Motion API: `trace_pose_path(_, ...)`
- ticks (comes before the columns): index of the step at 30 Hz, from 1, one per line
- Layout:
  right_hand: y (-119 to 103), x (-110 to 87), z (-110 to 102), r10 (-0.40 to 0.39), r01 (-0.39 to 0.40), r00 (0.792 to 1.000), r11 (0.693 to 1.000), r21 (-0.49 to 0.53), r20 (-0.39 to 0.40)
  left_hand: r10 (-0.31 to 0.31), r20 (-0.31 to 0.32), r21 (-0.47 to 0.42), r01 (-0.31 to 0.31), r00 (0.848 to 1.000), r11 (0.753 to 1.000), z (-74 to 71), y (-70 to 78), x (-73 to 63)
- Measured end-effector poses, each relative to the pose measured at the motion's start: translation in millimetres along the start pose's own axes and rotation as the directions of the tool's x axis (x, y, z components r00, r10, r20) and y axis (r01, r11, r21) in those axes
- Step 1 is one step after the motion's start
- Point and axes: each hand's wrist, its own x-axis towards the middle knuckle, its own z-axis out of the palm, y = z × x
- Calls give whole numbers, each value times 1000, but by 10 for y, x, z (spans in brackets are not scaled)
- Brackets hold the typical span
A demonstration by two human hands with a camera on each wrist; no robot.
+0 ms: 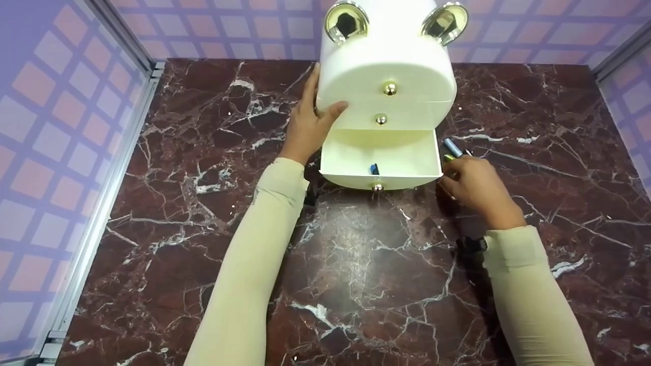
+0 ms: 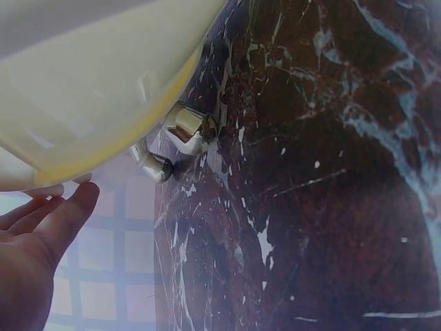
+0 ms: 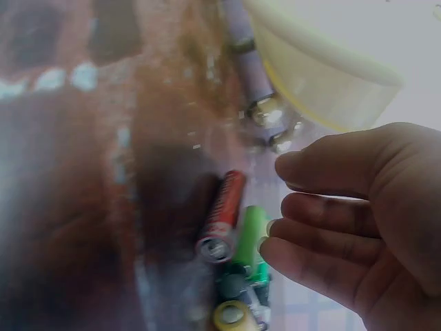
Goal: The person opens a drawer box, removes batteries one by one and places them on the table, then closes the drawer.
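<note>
A white drawer box (image 1: 356,84) with gold knobs has its bottom drawer (image 1: 351,152) pulled out. One small blue-and-black object (image 1: 375,169) lies inside that drawer. My left hand (image 1: 307,127) rests against the box's left side, thumb on the front, fingers fairly straight along the wall. Beside the drawer's right wall is my right hand (image 1: 475,185), above the table. The right wrist view shows its thumb and fingers apart, holding nothing. Near those fingertips lie a red battery (image 3: 224,217), a green battery (image 3: 249,238) and a yellow-ended one (image 3: 231,315), with others partly hidden.
Two shiny gold cups (image 1: 347,23) project from the top of the box. Underneath is a dark red marbled table (image 1: 203,244). Checkered panels (image 1: 46,152) in metal frames enclose the back and sides. A blue-grey cylinder (image 1: 452,147) lies right of the box.
</note>
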Motion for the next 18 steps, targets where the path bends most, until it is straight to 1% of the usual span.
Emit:
trace_pose_path(5,-94,17,-122,6,-6,998,1000,12,-69,-2,-4,-4,2,1000,1000,2,-14,7)
trace_pose_path(11,-186,41,-236,26,-20,992,999,51,-125,-11,2,-3,11,1000,1000,-7,-4,-2)
trace_pose_path(15,-233,54,-276,11,0,986,998,64,-165,-9,6,-6,9,1000,1000,-10,2,-4)
trace_pose_path(18,-281,74,-302,-22,35,980,997,63,-196,7,1,-2,-7,1000,1000,-10,-3,-5)
